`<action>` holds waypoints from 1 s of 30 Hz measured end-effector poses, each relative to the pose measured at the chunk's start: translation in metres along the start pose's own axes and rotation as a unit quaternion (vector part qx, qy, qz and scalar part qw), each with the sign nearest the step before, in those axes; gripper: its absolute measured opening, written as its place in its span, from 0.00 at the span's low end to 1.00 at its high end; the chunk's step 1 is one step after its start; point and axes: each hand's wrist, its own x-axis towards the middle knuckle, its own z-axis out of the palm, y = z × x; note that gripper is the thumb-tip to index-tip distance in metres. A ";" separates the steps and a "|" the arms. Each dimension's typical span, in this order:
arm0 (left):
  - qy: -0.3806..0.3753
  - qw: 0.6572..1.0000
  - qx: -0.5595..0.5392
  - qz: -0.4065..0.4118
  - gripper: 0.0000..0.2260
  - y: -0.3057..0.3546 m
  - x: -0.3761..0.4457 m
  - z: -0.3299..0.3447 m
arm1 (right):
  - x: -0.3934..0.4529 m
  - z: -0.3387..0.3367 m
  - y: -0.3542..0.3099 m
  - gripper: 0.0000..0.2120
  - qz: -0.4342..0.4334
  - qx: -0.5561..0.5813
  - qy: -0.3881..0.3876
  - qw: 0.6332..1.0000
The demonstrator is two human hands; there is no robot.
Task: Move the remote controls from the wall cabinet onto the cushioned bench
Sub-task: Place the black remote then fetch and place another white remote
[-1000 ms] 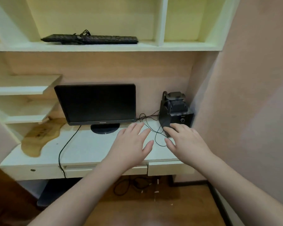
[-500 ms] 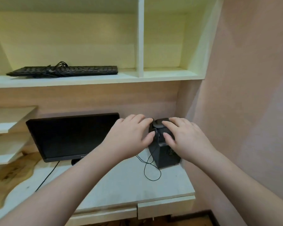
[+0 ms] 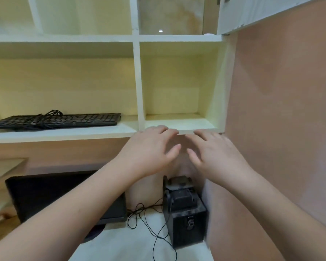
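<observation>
Both the left hand (image 3: 151,149) and right hand (image 3: 213,153) hang spread and empty at twelve o'clock below the wall cabinet (image 3: 177,131), seemingly poised to reach up for remotes not in sight.

You have two hands up: one left hand (image 3: 149,149) and one right hand (image 3: 216,155). You can count one keyboard (image 3: 60,120), one monitor (image 3: 45,194), one black speaker box (image 3: 186,219), and one loose cable (image 3: 151,228).
</observation>
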 end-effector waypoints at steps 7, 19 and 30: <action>0.036 0.998 0.029 -0.036 0.23 -0.024 0.042 -0.024 | 0.046 -0.012 0.012 0.21 0.001 0.017 0.027 0.999; 0.143 0.989 0.025 0.008 0.21 -0.061 0.100 -0.059 | 0.129 -0.036 -0.014 0.20 0.004 -0.035 0.102 0.994; 0.246 0.963 0.003 0.113 0.22 -0.092 0.132 -0.091 | 0.174 -0.093 -0.003 0.23 0.018 -0.088 0.208 0.974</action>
